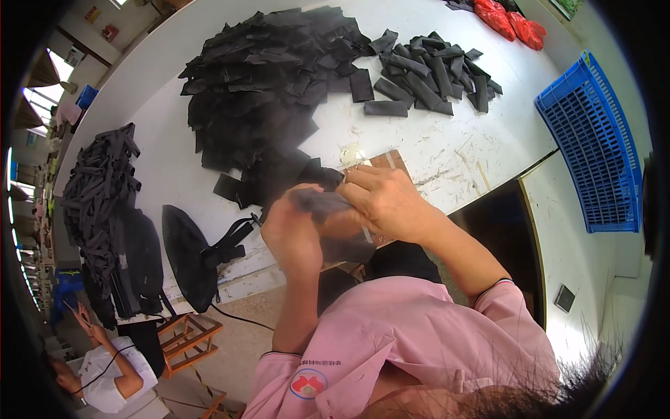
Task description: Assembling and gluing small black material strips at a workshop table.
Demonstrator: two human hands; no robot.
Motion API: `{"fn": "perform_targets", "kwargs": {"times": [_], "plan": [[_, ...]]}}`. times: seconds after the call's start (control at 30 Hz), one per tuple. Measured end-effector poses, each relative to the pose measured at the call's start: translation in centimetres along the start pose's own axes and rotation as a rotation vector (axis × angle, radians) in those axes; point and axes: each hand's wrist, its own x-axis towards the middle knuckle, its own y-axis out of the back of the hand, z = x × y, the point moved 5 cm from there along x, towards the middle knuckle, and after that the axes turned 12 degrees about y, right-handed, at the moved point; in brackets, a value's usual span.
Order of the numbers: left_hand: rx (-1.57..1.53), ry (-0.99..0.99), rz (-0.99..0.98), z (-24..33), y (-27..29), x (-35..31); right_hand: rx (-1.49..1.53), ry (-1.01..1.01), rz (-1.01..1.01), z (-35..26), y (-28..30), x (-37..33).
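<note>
My left hand (294, 227) and my right hand (384, 197) are close together over the table's front edge. Both are closed on a dark fabric piece (322, 203), which is blurred and partly covered by my fingers. Just beyond them lie loose black fabric pieces (279, 171), trailing from a large heap of flat black pieces (258, 77). Under my right hand is a brown wooden board (392, 162) on the tabletop. Another dark flap (347, 249) hangs below my hands; whether it joins the held piece I cannot tell.
Rolled or folded dark pieces (436, 73) are piled at the back right. To the left lie bundled dark strips (105, 174) and a black pointed fabric item (185, 258) with straps. A blue plastic basket (593, 140) stands at right, red bags (506, 24) behind. Another person (115, 370) works at far left.
</note>
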Motion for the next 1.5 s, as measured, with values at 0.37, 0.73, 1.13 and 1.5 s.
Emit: {"fn": "perform_targets", "kwargs": {"times": [0.37, 0.73, 1.13, 1.5], "plan": [[0.04, 0.198, -0.258, -1.7, -2.1, 1.3, 0.1, -0.154, -0.053, 1.9, -2.8, -2.2], [0.548, 0.032, -0.294, -1.8, -2.0, 1.1, 0.267, -0.203, 0.042, 2.2, -4.8, -3.7], [0.079, 0.064, -0.199, -0.2, -2.1, 0.9, 0.132, -0.205, -0.035, 2.4, -3.4, -2.5], [-0.011, 0.059, 0.018, -1.0, 0.1, 1.0, 0.113, -0.188, -0.048, 2.1, -4.5, -2.5]]}}
